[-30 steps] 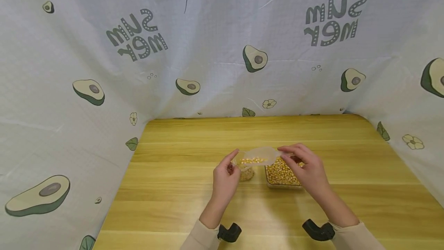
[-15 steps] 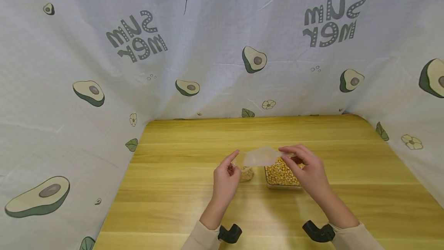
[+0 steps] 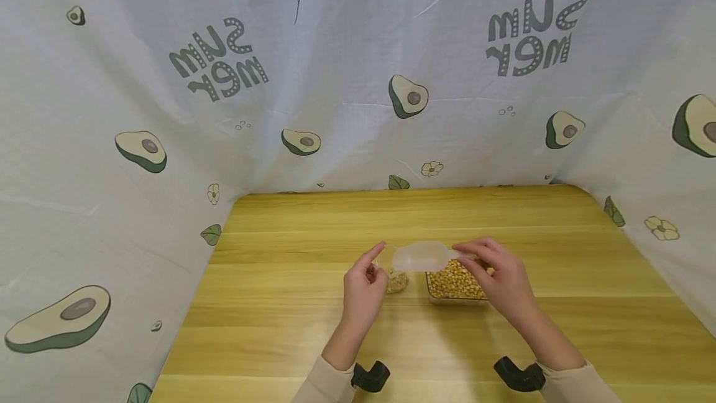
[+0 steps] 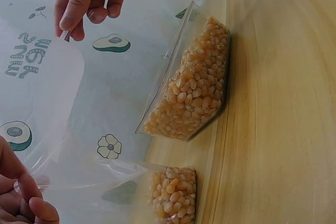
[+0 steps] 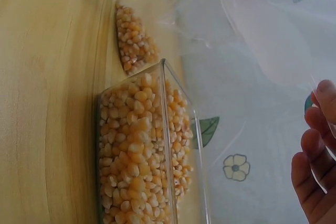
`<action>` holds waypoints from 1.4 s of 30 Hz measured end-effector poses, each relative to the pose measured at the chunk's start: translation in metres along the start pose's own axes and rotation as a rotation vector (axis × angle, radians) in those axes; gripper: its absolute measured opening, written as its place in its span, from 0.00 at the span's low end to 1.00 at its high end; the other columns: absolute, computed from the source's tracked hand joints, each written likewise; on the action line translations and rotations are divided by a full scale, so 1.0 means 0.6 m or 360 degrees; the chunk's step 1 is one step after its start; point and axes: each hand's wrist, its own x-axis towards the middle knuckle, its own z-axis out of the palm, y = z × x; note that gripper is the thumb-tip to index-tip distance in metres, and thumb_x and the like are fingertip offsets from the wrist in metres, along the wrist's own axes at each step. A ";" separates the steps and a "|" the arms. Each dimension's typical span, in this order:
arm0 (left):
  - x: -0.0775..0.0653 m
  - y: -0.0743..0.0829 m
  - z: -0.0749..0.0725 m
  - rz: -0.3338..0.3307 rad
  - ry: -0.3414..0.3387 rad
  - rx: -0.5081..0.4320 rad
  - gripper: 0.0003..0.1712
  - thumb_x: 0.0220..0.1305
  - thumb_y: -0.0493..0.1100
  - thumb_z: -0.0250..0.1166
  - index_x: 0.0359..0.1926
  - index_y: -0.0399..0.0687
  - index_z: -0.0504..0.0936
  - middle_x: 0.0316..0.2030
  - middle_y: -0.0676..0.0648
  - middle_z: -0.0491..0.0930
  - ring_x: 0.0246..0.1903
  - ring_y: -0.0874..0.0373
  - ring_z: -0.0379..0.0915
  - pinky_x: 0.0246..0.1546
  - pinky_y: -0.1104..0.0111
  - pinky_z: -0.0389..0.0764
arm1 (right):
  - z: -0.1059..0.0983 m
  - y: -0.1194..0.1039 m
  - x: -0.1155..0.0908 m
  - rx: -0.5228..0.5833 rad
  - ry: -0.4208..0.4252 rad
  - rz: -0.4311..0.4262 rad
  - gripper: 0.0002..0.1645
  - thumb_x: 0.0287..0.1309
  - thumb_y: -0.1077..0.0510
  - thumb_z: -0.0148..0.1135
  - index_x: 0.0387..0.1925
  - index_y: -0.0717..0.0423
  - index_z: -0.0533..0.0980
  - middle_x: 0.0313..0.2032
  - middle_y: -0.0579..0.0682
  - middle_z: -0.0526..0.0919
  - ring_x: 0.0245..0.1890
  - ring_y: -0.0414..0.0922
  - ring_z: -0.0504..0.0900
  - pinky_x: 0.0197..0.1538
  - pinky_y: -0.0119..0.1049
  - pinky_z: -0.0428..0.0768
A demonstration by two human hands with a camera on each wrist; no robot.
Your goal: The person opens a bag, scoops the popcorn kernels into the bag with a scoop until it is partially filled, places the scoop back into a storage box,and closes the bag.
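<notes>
My left hand [image 3: 365, 283] pinches the rim of a clear plastic bag [image 4: 113, 174], which stands upright with yellow corn kernels [image 4: 174, 195] at its bottom. A translucent white scoop [image 3: 422, 257] is over the bag's mouth, its bowl bare of kernels. Thumb and fingers of my right hand [image 3: 500, 273] pinch the scoop's short handle. Below the scoop and right of the bag sits a clear rectangular container [image 3: 455, 301], filled with corn kernels [image 5: 126, 156]. In the head view the right hand overlaps the container's right side.
Bag and container stand close together on a wooden table [image 3: 268, 303]. Behind it and at both sides hangs a pale curtain [image 3: 335, 79] printed with avocados. A black curved piece [image 3: 371, 377] sits at each wrist by the beige sleeves.
One second ago kernels lay in the scoop; half a second ago its bowl was bare. Since then the right hand and scoop have dropped slightly. The left hand holds its place at the bag.
</notes>
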 end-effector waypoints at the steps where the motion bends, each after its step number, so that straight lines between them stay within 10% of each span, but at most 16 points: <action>1: 0.000 0.000 0.000 0.0000 0.0001 0.0001 0.29 0.64 0.29 0.53 0.63 0.55 0.80 0.21 0.54 0.63 0.15 0.66 0.50 0.16 0.78 0.56 | -0.001 0.001 -0.001 -0.0016 -0.0001 0.0002 0.21 0.45 0.77 0.71 0.41 0.55 0.86 0.34 0.47 0.83 0.24 0.28 0.72 0.27 0.19 0.70; 19: 0.003 -0.005 0.007 0.0001 0.0014 0.0007 0.29 0.64 0.29 0.53 0.62 0.57 0.81 0.24 0.53 0.65 0.17 0.66 0.53 0.17 0.78 0.57 | -0.012 0.028 -0.029 -0.0185 0.0046 -0.0023 0.22 0.39 0.75 0.74 0.39 0.55 0.86 0.34 0.49 0.88 0.28 0.27 0.75 0.30 0.18 0.71; 42: 0.021 0.024 0.041 -0.0036 -0.0053 -0.0171 0.30 0.64 0.29 0.51 0.59 0.61 0.83 0.25 0.52 0.66 0.15 0.66 0.50 0.15 0.77 0.55 | -0.062 0.079 -0.126 -0.0145 0.0049 0.0845 0.09 0.64 0.60 0.65 0.45 0.57 0.84 0.29 0.27 0.80 0.25 0.27 0.73 0.23 0.25 0.71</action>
